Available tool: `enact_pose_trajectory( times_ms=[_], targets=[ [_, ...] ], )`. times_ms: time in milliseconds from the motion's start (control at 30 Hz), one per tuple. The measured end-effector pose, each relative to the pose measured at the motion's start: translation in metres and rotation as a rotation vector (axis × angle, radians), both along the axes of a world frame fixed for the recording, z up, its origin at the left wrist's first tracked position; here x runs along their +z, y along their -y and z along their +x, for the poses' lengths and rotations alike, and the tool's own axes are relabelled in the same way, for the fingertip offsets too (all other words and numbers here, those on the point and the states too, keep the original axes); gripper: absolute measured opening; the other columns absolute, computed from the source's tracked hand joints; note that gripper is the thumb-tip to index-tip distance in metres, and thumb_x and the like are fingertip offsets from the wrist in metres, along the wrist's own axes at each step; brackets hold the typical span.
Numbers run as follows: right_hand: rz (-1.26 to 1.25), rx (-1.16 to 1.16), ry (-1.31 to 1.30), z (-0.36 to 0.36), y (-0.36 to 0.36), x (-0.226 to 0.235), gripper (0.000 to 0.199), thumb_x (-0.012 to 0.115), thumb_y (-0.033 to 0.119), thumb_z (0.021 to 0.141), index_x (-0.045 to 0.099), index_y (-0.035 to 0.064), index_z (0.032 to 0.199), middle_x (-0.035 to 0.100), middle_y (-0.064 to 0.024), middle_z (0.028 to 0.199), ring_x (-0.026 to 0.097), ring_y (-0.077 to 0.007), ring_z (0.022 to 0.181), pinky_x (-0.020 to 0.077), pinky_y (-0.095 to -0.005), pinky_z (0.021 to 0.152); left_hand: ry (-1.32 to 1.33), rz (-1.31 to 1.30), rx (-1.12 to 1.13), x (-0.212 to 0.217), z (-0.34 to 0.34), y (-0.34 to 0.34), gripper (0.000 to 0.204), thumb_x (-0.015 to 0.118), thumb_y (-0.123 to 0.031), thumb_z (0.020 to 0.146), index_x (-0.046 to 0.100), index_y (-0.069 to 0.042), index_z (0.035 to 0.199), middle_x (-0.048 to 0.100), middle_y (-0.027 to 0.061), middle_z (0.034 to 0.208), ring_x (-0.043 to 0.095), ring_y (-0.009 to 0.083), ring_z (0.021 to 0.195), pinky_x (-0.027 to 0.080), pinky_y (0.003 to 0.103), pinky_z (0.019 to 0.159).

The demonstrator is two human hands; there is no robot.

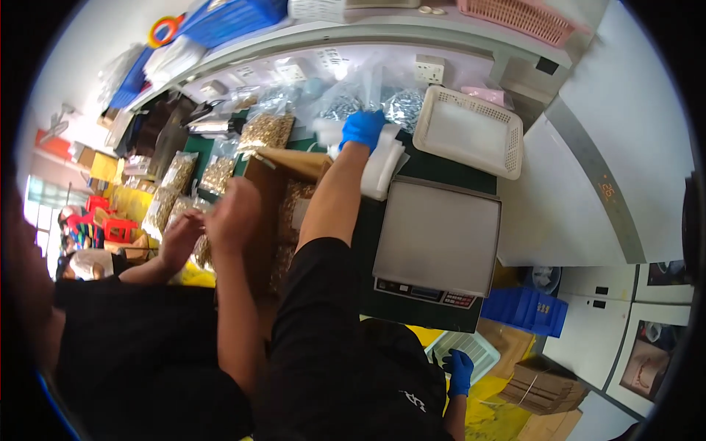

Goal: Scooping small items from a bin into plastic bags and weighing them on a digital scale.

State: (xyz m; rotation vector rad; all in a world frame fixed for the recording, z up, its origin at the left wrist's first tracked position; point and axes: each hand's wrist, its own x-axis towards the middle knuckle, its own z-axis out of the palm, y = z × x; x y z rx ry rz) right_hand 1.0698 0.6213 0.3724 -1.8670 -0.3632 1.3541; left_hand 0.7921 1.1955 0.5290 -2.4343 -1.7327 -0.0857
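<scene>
Right hand (234,213) just beside the brown cardboard box (290,163).

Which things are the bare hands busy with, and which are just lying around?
In hand: left hand and right hand, over the bags of gold bits, beside the brown cardboard box.
Lying about: grey scale, white basket, pink basket, blue crates.
</scene>
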Motion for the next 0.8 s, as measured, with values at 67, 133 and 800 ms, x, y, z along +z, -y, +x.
enact_pose_trajectory(
  times_ms=[67, 133, 800],
  targets=[
    [0.03, 0.023, -0.01, 0.005, 0.002, 0.015, 0.024, 0.055, 0.021, 0.084, 0.061, -0.0001, 0.094, 0.063, -0.0103, 0.072, 0.057, -0.0155, 0.055, 0.0467, -0.0241, 0.051, 0.081, 0.208, 0.024, 0.047, 0.032, 0.024, 0.015, 0.049, -0.013, 0.082, 0.059, -0.013, 0.094, 0.063, 0.0103, 0.088, 0.064, 0.0274, 0.081, 0.051, 0.039, 0.068],
    [0.062, 0.069, -0.029, 0.006, 0.004, 0.033, 0.023, 0.054, 0.021, 0.084, 0.061, 0.0005, 0.093, 0.063, -0.01, 0.072, 0.057, -0.0153, 0.054, 0.0465, -0.024, 0.051, 0.206, 0.454, 0.062, 0.09, 0.053, 0.052, 0.015, 0.051, -0.013, 0.081, 0.059, -0.015, 0.093, 0.062, 0.008, 0.084, 0.063, 0.0248, 0.08, 0.051, 0.038, 0.067],
    [0.439, 0.432, -0.614, -0.031, 0.13, 0.152, 0.076, 0.046, 0.059, 0.082, 0.032, 0.0059, 0.134, 0.041, -0.0121, 0.132, 0.043, -0.0286, 0.118, 0.0344, -0.0428, 0.1, 1.751, -0.625, 0.261, 0.048, 0.004, 0.708, 0.03, 0.06, -0.01, 0.074, 0.059, 0.001, 0.101, 0.063, 0.0122, 0.09, 0.058, 0.0204, 0.084, 0.046, 0.033, 0.076]
  ],
)
